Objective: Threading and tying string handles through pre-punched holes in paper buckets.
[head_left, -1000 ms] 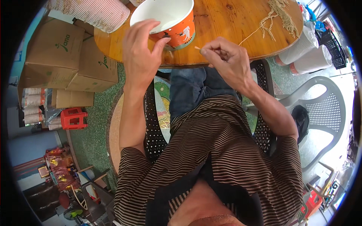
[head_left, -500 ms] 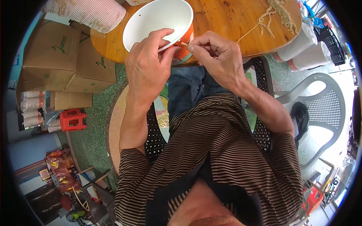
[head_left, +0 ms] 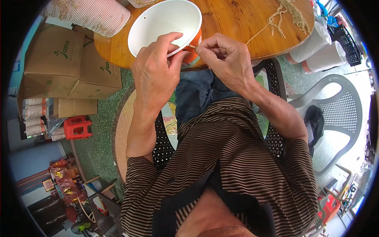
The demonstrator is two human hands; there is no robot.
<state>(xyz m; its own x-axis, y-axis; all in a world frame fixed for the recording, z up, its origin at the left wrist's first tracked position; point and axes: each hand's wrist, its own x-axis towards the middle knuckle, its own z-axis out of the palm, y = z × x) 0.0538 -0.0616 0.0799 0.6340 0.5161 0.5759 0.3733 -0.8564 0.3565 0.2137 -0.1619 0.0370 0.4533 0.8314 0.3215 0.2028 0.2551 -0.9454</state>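
Observation:
A large paper bucket [head_left: 164,25], white inside and orange outside, is tilted at the near edge of the wooden table with its mouth toward me. A small hole shows in its wall near the far left rim. My left hand [head_left: 156,67] grips the near rim, fingers inside and thumb outside. Just right of it, my right hand [head_left: 227,55] is closed in a pinch on a cream cord [head_left: 192,46], whose short end points at the bucket's orange side. From behind this hand the cord runs across the table to a loose bundle of cords [head_left: 294,17].
A stack of nested paper buckets [head_left: 92,15] lies at the table's far left. Cardboard boxes [head_left: 51,59] and a red stool [head_left: 77,128] stand on the left. To the right are a grey plastic chair [head_left: 340,114] and wrapped white bucket stacks [head_left: 323,59].
Both hands stay almost in place, with only a slight shift. The left thumb and fingers have moved a little at the rim; the cord's end remains by the bucket's side.

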